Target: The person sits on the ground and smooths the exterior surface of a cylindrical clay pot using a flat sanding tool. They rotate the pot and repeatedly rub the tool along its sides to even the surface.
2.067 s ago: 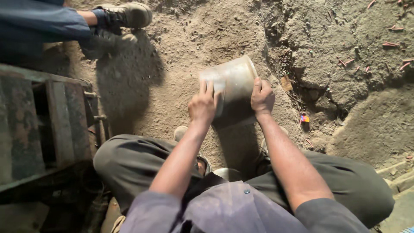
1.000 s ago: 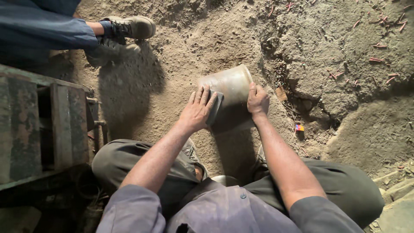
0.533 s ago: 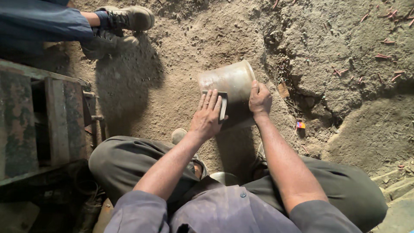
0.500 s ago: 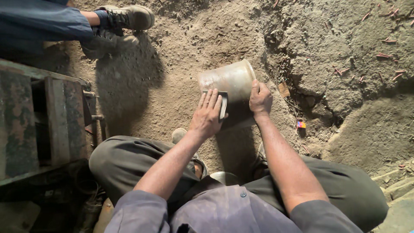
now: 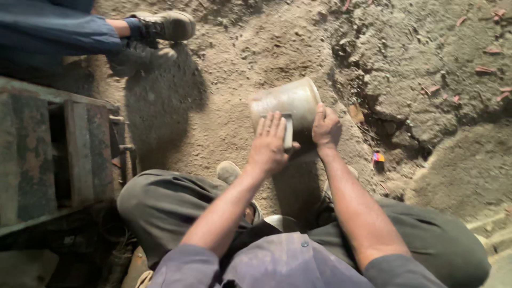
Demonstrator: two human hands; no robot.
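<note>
You have a pale, dusty plastic jug [image 5: 285, 104] lying on its side on the sandy ground [image 5: 224, 85], and both hands are on it. Your right hand [image 5: 326, 127] clasps the wider rim end, fingers curled over the edge. Your left hand [image 5: 269, 143] lies flat with fingers spread over the side where the handle [image 5: 288, 132] runs; it presses rather than closes, so nothing is truly gripped there.

This looks like the step of working the jug against the loose earth. The next move likely calls for a firmer hold with the left, fingers wrapped round the handle just beneath them, while the right steadies the rim.

Compared with half a second ago, your left hand has slid a little further over the handle and the jug sits much the same. Beyond your grip, another person's shoe [image 5: 165, 25] rests on the ground, and a metal frame [image 5: 58, 149] stands off to your left.
</note>
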